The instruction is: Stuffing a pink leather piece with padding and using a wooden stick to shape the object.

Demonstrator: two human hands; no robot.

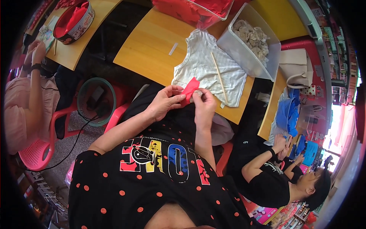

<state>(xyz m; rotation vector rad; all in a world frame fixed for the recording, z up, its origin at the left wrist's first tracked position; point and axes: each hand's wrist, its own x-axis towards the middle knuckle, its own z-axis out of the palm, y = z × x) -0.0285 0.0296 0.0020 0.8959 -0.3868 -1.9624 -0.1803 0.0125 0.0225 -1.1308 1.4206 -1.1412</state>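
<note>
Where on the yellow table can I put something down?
On the table, left of the white shirt, around the small strip. Farther right is crowded: stick on the shirt, clear box beside it, red cloth held in front.

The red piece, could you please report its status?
Left hand, right hand: both pinching red piece. White garment just beyond, on table. Wooden stick lying on garment.

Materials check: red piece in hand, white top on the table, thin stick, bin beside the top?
Red piece: likely thin fabric, matte; soft folds, though paper can't be ruled out.
White top: fabric, matte; limp wrinkles, fibre type unclear.
Stick: probably wood or bamboo, plain; pale tan, straight.
Bin: apparently rigid plastic, smooth; cloudy, colourless walls.
</note>
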